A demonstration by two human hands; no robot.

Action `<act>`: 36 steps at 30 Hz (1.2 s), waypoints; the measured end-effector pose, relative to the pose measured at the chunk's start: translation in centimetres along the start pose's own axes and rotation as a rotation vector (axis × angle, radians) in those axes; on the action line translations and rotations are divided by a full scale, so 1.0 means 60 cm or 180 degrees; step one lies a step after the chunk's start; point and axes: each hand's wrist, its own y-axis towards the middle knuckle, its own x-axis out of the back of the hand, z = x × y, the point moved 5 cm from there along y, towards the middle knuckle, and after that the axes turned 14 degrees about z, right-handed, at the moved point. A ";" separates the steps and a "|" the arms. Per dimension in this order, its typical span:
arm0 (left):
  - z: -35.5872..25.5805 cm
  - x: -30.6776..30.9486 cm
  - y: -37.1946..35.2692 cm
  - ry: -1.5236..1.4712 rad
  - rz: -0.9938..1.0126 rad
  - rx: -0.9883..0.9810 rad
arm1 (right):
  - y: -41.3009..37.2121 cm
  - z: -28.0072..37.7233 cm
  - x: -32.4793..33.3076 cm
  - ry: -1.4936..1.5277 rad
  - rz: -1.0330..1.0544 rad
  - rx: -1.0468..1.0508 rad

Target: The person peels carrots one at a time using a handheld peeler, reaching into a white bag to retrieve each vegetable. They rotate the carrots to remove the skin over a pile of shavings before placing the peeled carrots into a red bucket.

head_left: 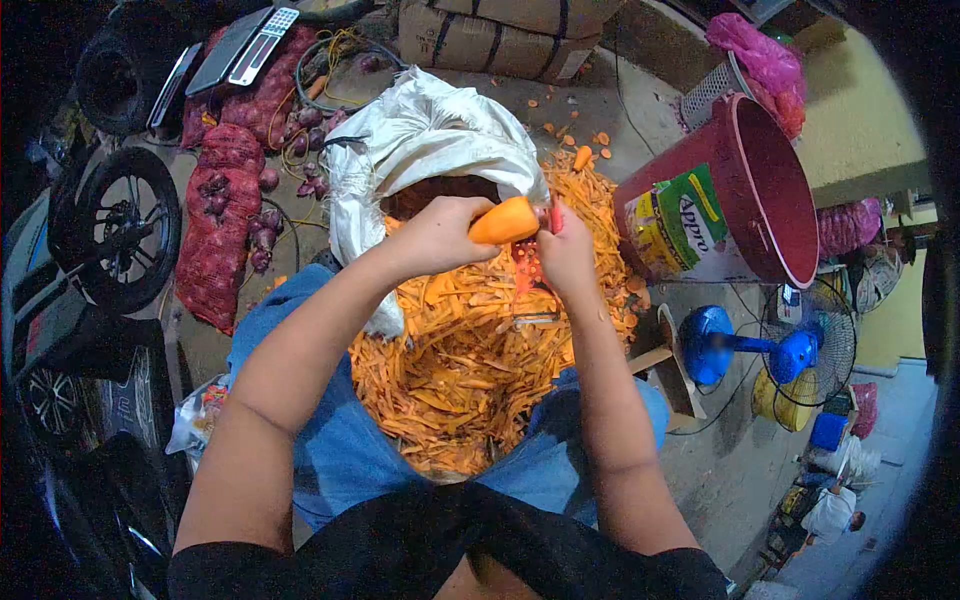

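My left hand is closed around a thick peeled carrot, held over a heap of orange peelings. In my right hand is a red-handled peeler, its head close to the carrot's right end; whether it touches cannot be made out. Under my hands, a red perforated plastic piece shows among the peelings. Just beyond stands a white woven sack with its mouth open and rolled down, more orange bits showing inside.
A large dark red bucket lies tilted at the right, near a blue fan. Net bags of red onions and a scale are at the left, beside a motorcycle wheel. Wrapped bales sit at the back. A person is far right.
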 end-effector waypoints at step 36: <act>-0.055 -0.020 -0.003 -0.0283 0.0097 -0.0831 | -0.002 -0.017 0.017 -0.1725 -0.0191 0.0532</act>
